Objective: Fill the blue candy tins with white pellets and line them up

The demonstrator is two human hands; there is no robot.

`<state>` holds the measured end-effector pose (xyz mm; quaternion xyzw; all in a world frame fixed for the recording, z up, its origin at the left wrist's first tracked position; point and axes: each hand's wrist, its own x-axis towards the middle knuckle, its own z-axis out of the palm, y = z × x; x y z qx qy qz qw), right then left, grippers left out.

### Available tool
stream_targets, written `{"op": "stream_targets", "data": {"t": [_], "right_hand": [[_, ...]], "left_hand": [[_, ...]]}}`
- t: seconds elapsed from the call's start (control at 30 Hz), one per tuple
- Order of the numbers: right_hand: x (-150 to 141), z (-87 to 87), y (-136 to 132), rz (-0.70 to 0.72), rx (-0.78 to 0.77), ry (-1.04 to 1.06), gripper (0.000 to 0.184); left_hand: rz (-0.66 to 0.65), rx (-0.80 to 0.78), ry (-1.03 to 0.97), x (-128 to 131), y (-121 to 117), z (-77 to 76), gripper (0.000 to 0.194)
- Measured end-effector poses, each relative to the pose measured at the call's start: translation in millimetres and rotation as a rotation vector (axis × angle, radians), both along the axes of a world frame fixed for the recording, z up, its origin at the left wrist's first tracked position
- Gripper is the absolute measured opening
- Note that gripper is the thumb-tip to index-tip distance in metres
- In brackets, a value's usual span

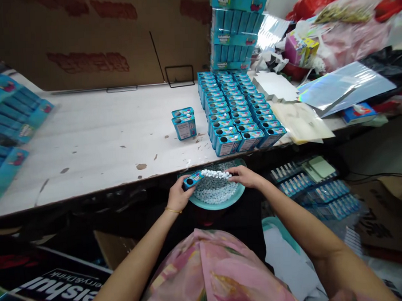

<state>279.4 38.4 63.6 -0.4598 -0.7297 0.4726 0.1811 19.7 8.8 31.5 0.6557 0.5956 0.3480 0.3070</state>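
My left hand (180, 192) is closed around a small blue candy box (193, 180), tilted over the near left rim of a bowl. The teal bowl (220, 206) sits at my lap, full of small white pellet candies (211, 195). On the bowl's right side, my right hand (244, 176) pinches what looks like a narrow scoop; white candies (217, 173) heaped along it hide most of its shape. The heap's left end meets the box's top end. Two more blue boxes (186, 128) stand upright on the table just beyond the bowl.
Rows of blue boxes (234, 107) stand on the white table (97, 141), with stacked display packs (234, 33) behind them. Other packs (12, 103) are at the left. Clear sheets (348, 86) and bags lie at the right. Large cardboard (116, 39) borders the back.
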Motion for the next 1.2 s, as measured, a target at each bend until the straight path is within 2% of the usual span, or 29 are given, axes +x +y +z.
{"op": "stream_targets", "data": {"t": [0.07, 0.17, 0.27, 0.33, 0.43, 0.6, 0.7, 0.77, 0.83, 0.9, 0.97, 1.03, 1.1, 1.2], "right_hand": [[-4, 17.4, -2, 0.043, 0.079, -0.1, 0.034], [-16, 39.3, -7, 0.082, 0.228, -0.403, 0.029], [-29, 55.5, -14, 0.104, 0.369, -0.708, 0.027], [-37, 62.8, -19, 0.138, 0.463, -0.834, 0.025], [-48, 69.3, -27, 0.202, 0.606, -0.896, 0.023], [-68, 77.4, -37, 0.216, 0.885, -0.872, 0.031], [-67, 77.1, -37, 0.251, 0.898, -0.921, 0.028], [-55, 67.5, -33, 0.208, 0.856, -0.97, 0.025], [-35, 47.0, -27, 0.145, 0.773, -1.002, 0.024], [-16, 16.5, -20, 0.125, 0.628, -0.993, 0.025], [-9, -19.4, -13, 0.104, 0.417, -0.946, 0.026], [-18, -54.1, -7, 0.07, 0.254, -0.89, 0.028], [-38, -82.0, -3, 0.046, 0.177, -0.84, 0.03], [-70, -106.4, 3, 0.014, 0.11, -0.763, 0.032]], "left_hand": [[-0.05, 0.04, 0.095, 11, 5, -3.2, 0.037], [-0.088, 0.081, 0.21, 23, 8, -7.8, 0.039], [-0.1, 0.096, 0.261, 29, 6, -10.4, 0.04], [-0.103, 0.083, 0.28, 31, 4, -11.2, 0.041], [-0.099, 0.067, 0.297, 32, 2, -12.0, 0.04], [-0.09, 0.073, 0.309, 32, 4, -15.7, 0.039], [-0.078, 0.081, 0.279, 30, 7, -18.9, 0.037], [-0.061, 0.082, 0.241, 26, 8, -20.1, 0.036], [-0.034, 0.082, 0.188, 19, 8, -19.4, 0.036], [0.014, 0.078, 0.128, 10, 6, -16.3, 0.036], [0.073, 0.062, 0.082, 0, 3, -11.1, 0.037], [0.13, 0.042, 0.054, -10, -2, -5.5, 0.039], [0.169, 0.025, 0.04, -17, -7, -1.1, 0.042], [0.202, 0.025, 0.013, -21, -12, 1.6, 0.044]]}}
